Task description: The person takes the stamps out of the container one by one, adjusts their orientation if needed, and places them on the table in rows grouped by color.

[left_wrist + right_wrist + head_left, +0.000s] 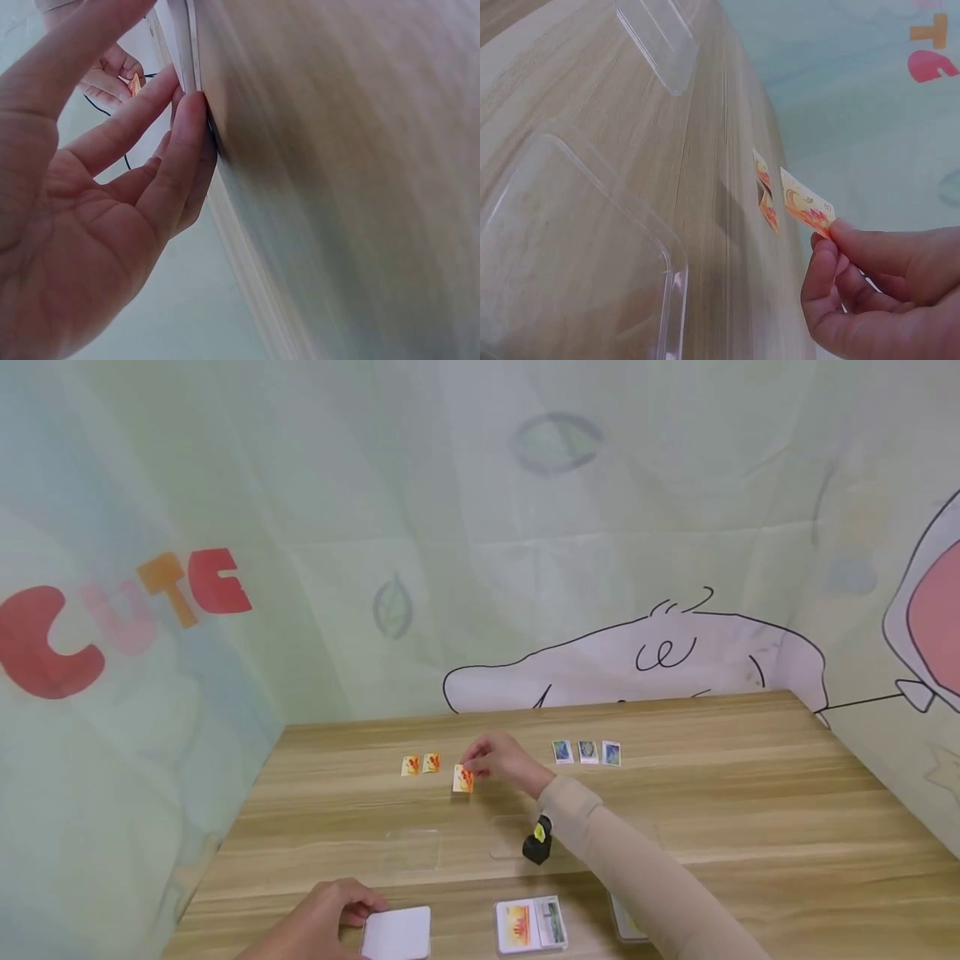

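My right hand [498,758] pinches an orange and yellow postage stamp [808,204] between thumb and fingertips, slightly above the table near its far side. Two like stamps [420,764] lie side by side to its left. Right of the hand, a row of three bluish stamps [587,752] lies on the wood. At the near edge my left hand [337,910] holds the left side of a shallow box [397,933] with a white top surface, fingers at its far corner. In the left wrist view those fingers [187,124] press against the box's edge.
Another box [531,925] showing two pictures stands at the near middle, and a third box [628,922] is partly hidden under my right sleeve. Clear plastic lids [411,850] lie across the wooden table [720,793]. A printed curtain [337,527] hangs behind the table.
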{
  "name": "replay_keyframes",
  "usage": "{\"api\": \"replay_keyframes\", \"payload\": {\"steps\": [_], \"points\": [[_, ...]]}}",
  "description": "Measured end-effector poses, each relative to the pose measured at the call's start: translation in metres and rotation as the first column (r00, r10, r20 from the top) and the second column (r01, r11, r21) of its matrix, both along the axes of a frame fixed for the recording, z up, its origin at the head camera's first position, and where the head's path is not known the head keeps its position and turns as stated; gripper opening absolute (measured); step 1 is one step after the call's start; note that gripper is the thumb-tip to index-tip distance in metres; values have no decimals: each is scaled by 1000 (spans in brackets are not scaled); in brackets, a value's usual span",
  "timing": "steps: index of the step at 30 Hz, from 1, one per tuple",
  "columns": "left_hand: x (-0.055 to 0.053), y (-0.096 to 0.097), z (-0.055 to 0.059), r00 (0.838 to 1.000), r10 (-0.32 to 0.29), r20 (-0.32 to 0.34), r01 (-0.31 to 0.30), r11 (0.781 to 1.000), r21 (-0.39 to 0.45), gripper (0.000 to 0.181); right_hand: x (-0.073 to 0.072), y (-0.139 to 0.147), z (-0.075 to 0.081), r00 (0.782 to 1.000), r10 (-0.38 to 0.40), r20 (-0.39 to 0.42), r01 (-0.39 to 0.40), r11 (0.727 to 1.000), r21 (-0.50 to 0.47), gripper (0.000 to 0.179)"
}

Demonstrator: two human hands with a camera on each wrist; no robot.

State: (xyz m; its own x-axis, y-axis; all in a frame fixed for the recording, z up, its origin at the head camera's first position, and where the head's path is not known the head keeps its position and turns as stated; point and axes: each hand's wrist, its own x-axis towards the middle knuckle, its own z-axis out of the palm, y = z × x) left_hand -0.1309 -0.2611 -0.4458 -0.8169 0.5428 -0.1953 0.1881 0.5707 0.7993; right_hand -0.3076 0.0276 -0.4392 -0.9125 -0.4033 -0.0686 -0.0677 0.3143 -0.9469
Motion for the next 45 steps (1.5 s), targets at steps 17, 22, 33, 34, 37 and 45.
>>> {"api": "replay_keyframes", "payload": {"steps": [17,22,33,34,37,45], "points": [[0,-1,-1,1000,-1,-12,2,1000,5,51,-13,-2,-2,998,-53,-23,55,996,71,6],[0,-1,0,1000,-5,-8,5,1000,-5,51,-15,-2,-4,997,-69,-30,71,993,91,6],[2,-3,-2,1000,-9,-9,10,1000,25,49,-20,-2,-10,995,-95,-34,98,991,88,5],[2,-3,-2,1000,-14,-11,14,999,31,49,-21,-2,-10,995,-98,-36,101,991,85,4],[3,-2,-3,1000,-17,-16,17,999,39,49,-21,-2,-10,994,-108,-35,111,991,80,5],[3,-2,-3,999,-19,-45,21,999,34,50,-24,-3,-9,991,-132,-26,134,987,87,5]]}}
